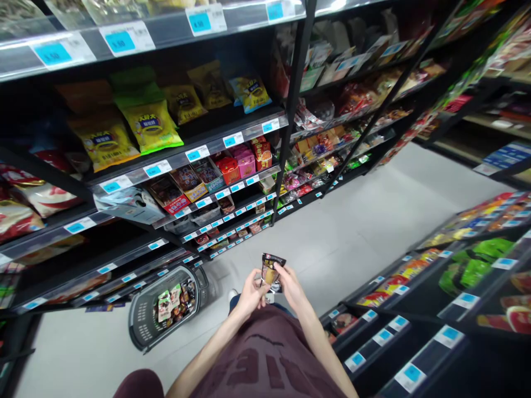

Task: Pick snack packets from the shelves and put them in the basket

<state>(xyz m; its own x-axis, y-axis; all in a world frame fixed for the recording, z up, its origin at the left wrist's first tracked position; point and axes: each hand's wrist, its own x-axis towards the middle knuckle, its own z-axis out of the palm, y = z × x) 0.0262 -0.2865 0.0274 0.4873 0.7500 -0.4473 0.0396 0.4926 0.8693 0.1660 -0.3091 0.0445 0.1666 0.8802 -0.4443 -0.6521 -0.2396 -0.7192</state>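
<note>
forward clearance: beyond the left hand (251, 291) and right hand (292, 285), the smooth pale grey floor (352, 221) lies open. left limit: black multi-level rack (214, 145) with blue-and-white price tags (197, 153); its upright black post (292, 105) obstructs sideways passage between bays. entry is available above the yellow plastic snack bags (151, 124). lower left obstruction: dark grey slotted plastic basket (139, 330). right limit: black tiered shelving (430, 356).

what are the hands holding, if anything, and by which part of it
A small, flat black-and-gold packet: the left hand holds its lower left side, the right hand its right edge.
</note>
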